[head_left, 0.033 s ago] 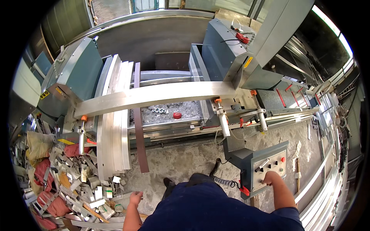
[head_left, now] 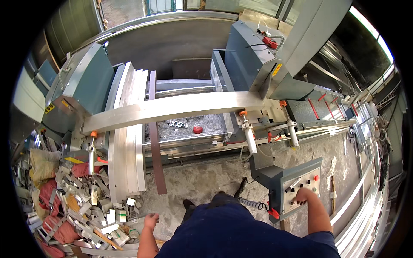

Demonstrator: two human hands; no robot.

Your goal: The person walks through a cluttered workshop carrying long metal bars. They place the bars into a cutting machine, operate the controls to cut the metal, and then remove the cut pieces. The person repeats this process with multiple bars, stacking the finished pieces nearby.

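My right hand (head_left: 303, 196) is over the control panel (head_left: 309, 180) of a grey box, its fingers curled at the panel's lower left part. What the fingertips press or hold is hidden. Around the hand are black knobs and a red push button (head_left: 316, 178). My left hand (head_left: 151, 220) hangs at my left side, fingers loosely apart and nothing in it. Ahead, a long silver aluminium profile (head_left: 176, 106) lies across a two-headed cutting machine, with orange-tipped clamps (head_left: 94, 134) near its ends.
Pale profiles (head_left: 124, 159) and a brown strip (head_left: 158, 167) lie crosswise beneath the long one. Metal offcuts and sacks (head_left: 64, 230) heap at the left. Long profiles (head_left: 365, 215) lie at the right. A coiled cable (head_left: 251, 203) hangs beside the control box.
My right hand has shifted slightly to the right and up over the panel. The long profile and my left hand stay in place.
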